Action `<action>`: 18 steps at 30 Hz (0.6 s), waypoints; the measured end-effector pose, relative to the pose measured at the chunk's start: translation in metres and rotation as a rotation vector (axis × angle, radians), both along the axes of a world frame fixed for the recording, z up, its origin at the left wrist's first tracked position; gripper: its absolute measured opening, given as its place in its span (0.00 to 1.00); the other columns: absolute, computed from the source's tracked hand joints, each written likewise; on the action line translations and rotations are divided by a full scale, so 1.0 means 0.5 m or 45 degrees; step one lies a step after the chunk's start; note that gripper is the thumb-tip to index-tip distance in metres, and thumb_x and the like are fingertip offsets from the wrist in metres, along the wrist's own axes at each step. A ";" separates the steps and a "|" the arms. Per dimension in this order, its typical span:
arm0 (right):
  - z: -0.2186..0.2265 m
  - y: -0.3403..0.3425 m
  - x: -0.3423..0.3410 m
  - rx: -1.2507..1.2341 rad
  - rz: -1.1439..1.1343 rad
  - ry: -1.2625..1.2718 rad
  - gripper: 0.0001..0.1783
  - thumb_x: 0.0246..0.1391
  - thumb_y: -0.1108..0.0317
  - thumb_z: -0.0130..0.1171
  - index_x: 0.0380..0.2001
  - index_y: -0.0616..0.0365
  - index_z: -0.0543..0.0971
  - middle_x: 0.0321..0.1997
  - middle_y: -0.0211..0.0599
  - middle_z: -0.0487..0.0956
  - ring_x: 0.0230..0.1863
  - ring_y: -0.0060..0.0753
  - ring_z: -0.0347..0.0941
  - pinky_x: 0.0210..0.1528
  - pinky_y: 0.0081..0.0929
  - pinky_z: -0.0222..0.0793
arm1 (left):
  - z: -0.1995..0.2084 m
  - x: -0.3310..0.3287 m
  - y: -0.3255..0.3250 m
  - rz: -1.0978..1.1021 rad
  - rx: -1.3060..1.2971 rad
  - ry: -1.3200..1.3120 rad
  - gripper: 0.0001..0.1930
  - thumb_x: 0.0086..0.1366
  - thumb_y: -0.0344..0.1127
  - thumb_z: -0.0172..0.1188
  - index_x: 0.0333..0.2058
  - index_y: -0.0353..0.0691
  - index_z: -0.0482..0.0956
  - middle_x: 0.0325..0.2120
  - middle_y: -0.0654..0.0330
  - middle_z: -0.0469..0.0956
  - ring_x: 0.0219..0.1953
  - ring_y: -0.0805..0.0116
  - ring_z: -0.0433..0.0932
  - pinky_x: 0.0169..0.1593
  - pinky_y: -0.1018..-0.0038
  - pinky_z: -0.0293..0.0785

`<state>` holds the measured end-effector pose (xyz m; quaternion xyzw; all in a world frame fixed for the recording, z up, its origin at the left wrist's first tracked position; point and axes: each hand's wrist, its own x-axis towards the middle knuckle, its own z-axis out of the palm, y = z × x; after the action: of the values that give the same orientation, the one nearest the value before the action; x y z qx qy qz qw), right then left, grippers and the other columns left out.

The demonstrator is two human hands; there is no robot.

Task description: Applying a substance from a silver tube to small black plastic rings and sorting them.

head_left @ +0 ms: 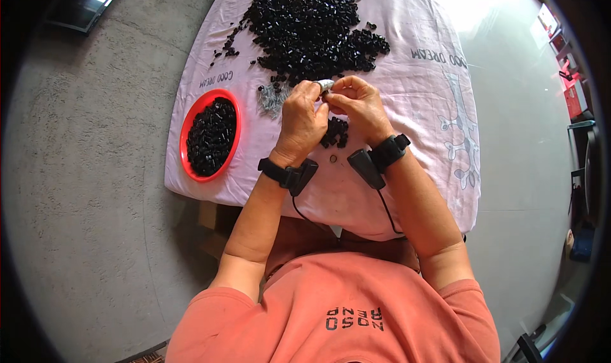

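My left hand (302, 120) and my right hand (361, 110) meet above the cloth, thumbs and fingers pinched together. A small black piece (326, 97) shows between their fingertips, mostly covered by them. Something whitish (326, 85) sits at the left fingertips; whether it is a finger wrap or a loose part I cannot tell. Below the hands lies a small group of black pieces (336, 132), with a small dark ring (333, 159) nearer me. Left of my left hand is a little heap of clear or silvery small parts (272, 100).
A large pile of small black pieces (309, 32) spreads over the far part of the pink cloth-covered table (407, 108). At the left edge stands a red-rimmed bowl (184, 153) full of black pieces. Cables hang from dark devices strapped to both wrists (299, 177).
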<state>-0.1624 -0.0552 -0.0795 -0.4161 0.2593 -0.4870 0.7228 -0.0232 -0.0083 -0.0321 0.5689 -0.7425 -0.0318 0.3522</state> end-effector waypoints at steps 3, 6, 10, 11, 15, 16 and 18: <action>0.001 0.002 0.003 -0.018 -0.036 0.044 0.07 0.55 0.77 0.64 0.38 0.63 0.77 0.33 0.37 0.84 0.34 0.22 0.80 0.36 0.19 0.78 | 0.001 -0.002 0.001 0.050 0.004 -0.005 0.12 0.50 0.22 0.61 0.37 0.32 0.78 0.34 0.50 0.75 0.38 0.47 0.76 0.42 0.59 0.75; -0.003 0.003 0.006 0.003 -0.041 -0.015 0.08 0.55 0.77 0.64 0.38 0.63 0.77 0.34 0.37 0.84 0.34 0.22 0.80 0.36 0.19 0.78 | 0.002 0.002 0.000 0.042 0.014 -0.092 0.13 0.50 0.22 0.61 0.38 0.32 0.78 0.34 0.50 0.75 0.39 0.48 0.76 0.43 0.59 0.75; -0.002 0.004 0.002 -0.016 0.001 0.071 0.08 0.58 0.74 0.63 0.41 0.61 0.78 0.37 0.34 0.83 0.37 0.21 0.80 0.40 0.19 0.78 | 0.002 0.008 0.000 0.014 0.025 -0.099 0.11 0.51 0.22 0.61 0.36 0.32 0.78 0.33 0.50 0.75 0.38 0.48 0.76 0.41 0.59 0.74; -0.002 0.004 0.002 -0.004 0.002 0.076 0.07 0.59 0.73 0.63 0.40 0.61 0.79 0.36 0.34 0.83 0.37 0.20 0.79 0.40 0.19 0.78 | 0.002 0.009 0.000 0.012 0.022 -0.074 0.10 0.52 0.21 0.61 0.35 0.31 0.78 0.32 0.50 0.75 0.37 0.48 0.76 0.41 0.59 0.74; -0.005 0.002 0.002 -0.040 0.029 0.120 0.05 0.60 0.71 0.62 0.38 0.60 0.80 0.35 0.32 0.83 0.36 0.19 0.79 0.40 0.18 0.77 | 0.001 0.016 0.003 0.024 0.062 -0.002 0.08 0.52 0.20 0.60 0.33 0.31 0.77 0.30 0.49 0.75 0.34 0.49 0.77 0.38 0.60 0.74; -0.006 0.001 0.002 -0.068 0.041 0.136 0.05 0.60 0.71 0.62 0.37 0.60 0.80 0.35 0.32 0.83 0.35 0.18 0.79 0.39 0.18 0.77 | 0.002 0.017 0.004 0.032 0.087 0.010 0.07 0.53 0.20 0.60 0.33 0.31 0.77 0.30 0.49 0.75 0.33 0.49 0.77 0.37 0.60 0.74; -0.009 0.001 0.003 -0.060 0.032 0.170 0.05 0.60 0.71 0.62 0.37 0.59 0.80 0.34 0.31 0.83 0.35 0.18 0.79 0.39 0.18 0.77 | 0.002 0.016 0.007 0.012 0.064 -0.008 0.06 0.55 0.22 0.60 0.33 0.31 0.78 0.28 0.51 0.75 0.30 0.52 0.77 0.34 0.63 0.73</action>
<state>-0.1610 -0.0547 -0.0840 -0.4679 0.2902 -0.4549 0.6999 -0.0151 -0.0046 -0.0312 0.5813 -0.7398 -0.0469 0.3356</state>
